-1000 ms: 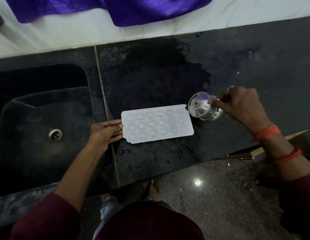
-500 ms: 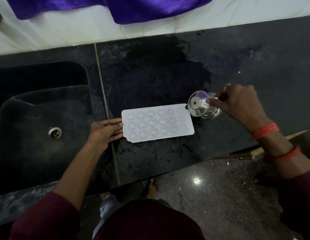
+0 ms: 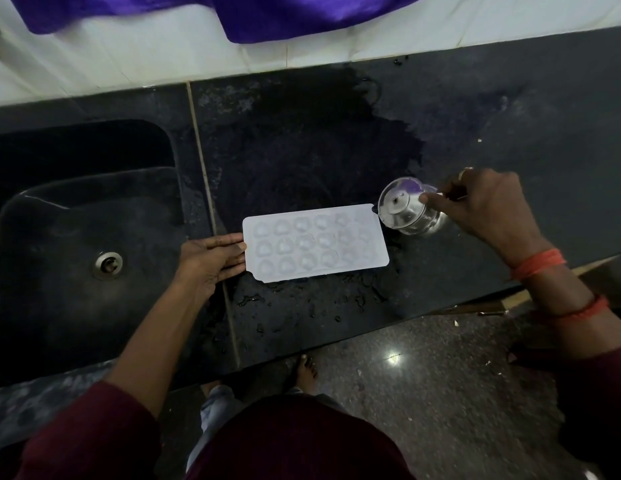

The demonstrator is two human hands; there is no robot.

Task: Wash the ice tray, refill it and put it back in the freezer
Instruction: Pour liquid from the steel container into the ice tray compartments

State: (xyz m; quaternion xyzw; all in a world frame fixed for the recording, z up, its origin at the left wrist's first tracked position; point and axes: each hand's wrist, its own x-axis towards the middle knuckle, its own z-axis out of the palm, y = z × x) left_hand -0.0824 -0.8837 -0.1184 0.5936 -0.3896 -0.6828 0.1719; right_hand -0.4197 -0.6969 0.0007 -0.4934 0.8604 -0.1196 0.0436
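Note:
A white ice tray with several round cells lies flat on the black counter. My left hand touches the tray's left short edge with straight fingers. My right hand grips a small steel cup by its rim. The cup is tipped on its side, mouth towards the tray's far right corner. Whether water runs from it is too faint to tell.
A black sink with a steel drain sits left of the tray. Water drops lie on the counter's front part, and a dark wet patch spreads behind the tray. Purple cloth hangs over the white wall tiles. My bare foot stands below the counter edge.
The steel cup in my right hand has lifted slightly and moved a little farther from me. The tray and my left hand have stayed in place.

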